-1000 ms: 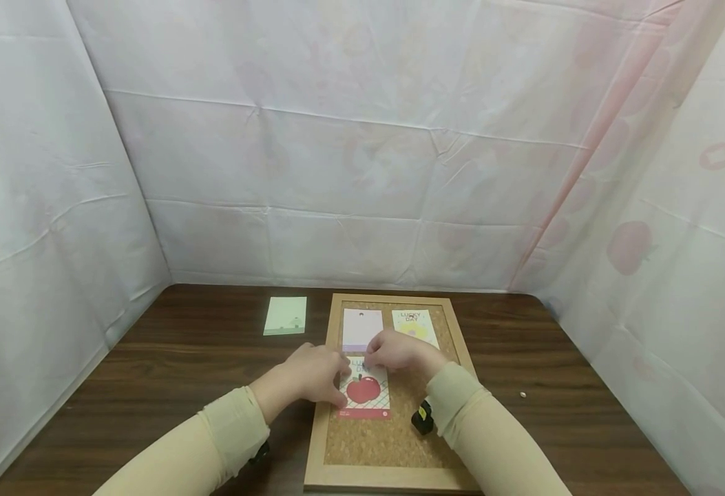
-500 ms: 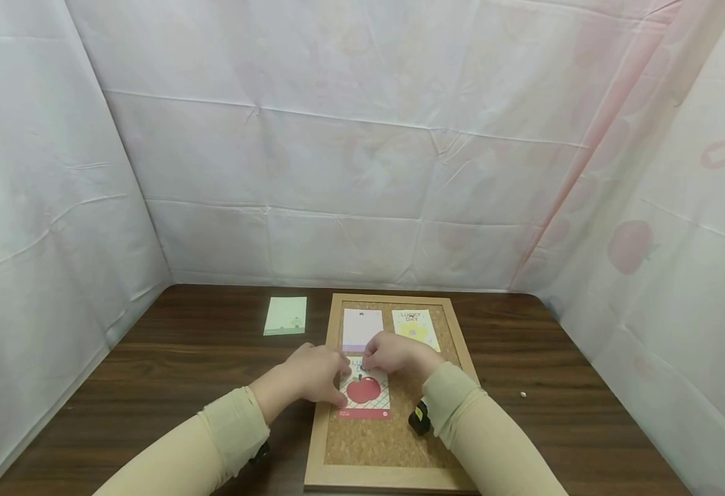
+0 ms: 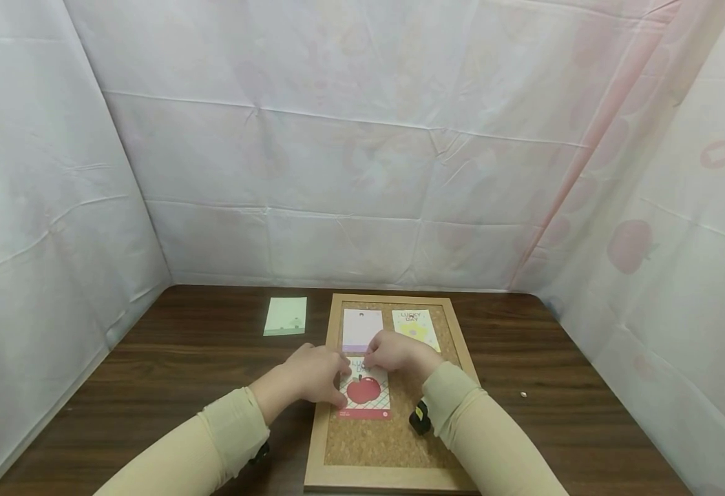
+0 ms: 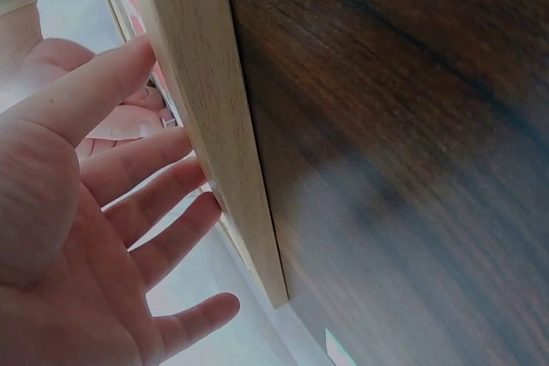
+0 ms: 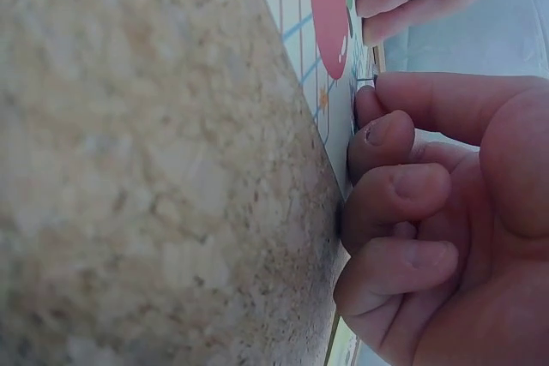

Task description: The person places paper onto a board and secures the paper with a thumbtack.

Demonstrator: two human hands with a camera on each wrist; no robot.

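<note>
Pale green card (image 3: 285, 316) on the table (image 3: 170, 386). Next I see the left grip (image 3: 314, 373) wide, fingers at the left edge of the apple card (image 3: 363, 391), flat on the corkboard (image 3: 368, 444). Right grip (image 3: 394, 350) narrow, pinching a thin pin (image 5: 366, 80) at that card's upper part; further right, I note the yellow-flower card (image 3: 418, 329).

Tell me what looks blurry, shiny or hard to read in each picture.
Head view: soft, fairly even light, with the small print along the bottom of the apple card too tiny to read; left wrist view: a pale sheen on the dark table; right wrist view: the nearby corkboard is blurred, the right hand crisper.
</note>
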